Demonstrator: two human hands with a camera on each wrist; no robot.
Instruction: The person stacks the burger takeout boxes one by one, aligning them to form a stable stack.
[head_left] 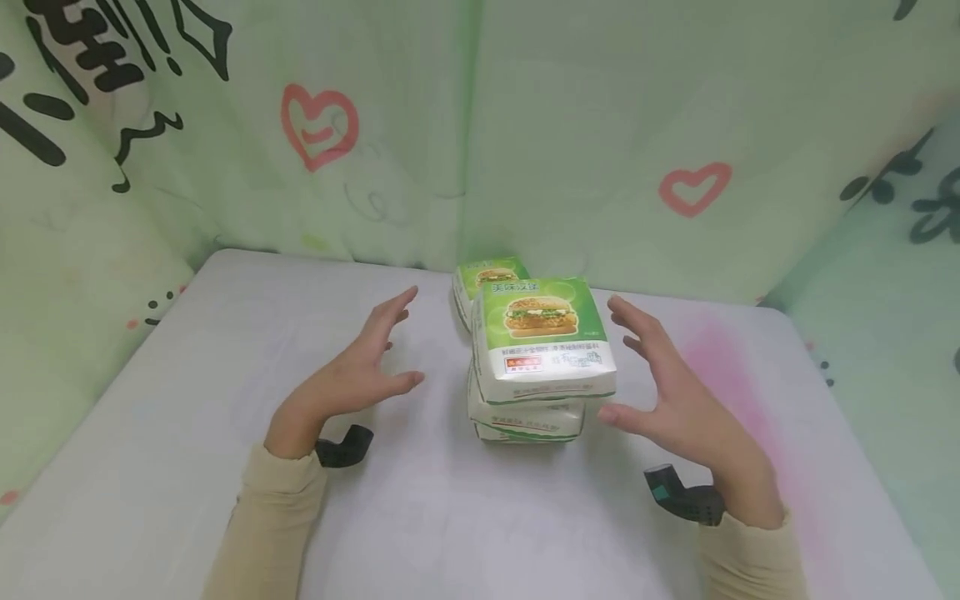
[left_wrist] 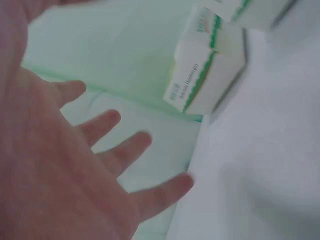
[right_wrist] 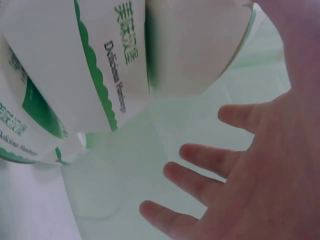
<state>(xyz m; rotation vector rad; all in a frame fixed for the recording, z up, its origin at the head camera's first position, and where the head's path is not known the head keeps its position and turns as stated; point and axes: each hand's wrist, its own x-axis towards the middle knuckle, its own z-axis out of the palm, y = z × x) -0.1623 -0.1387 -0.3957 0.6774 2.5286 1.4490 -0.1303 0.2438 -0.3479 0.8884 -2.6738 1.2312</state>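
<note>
Green-and-white hamburger paper boxes form a stack on the table. The top hamburger box [head_left: 543, 367], with a burger picture on its lid, sits slightly askew over the lower boxes [head_left: 525, 421]. Another hamburger box [head_left: 491, 271] stands behind, partly hidden by the stack. My left hand [head_left: 348, 371] is held to the left of the stack, apart from it, fingers spread and thumb pointing towards the boxes. To the right, my right hand [head_left: 675, 404] is close beside the top box, fingers extended and holding nothing. Printed white side panels [right_wrist: 50, 60] fill the upper left of the right wrist view.
The boxes stand on a white-covered table [head_left: 420, 525] with a pink stain at the right. A pale green curtain [head_left: 585, 125] with red hearts and black drawings hangs behind and at both sides. Each wrist carries a small black camera [head_left: 345, 446].
</note>
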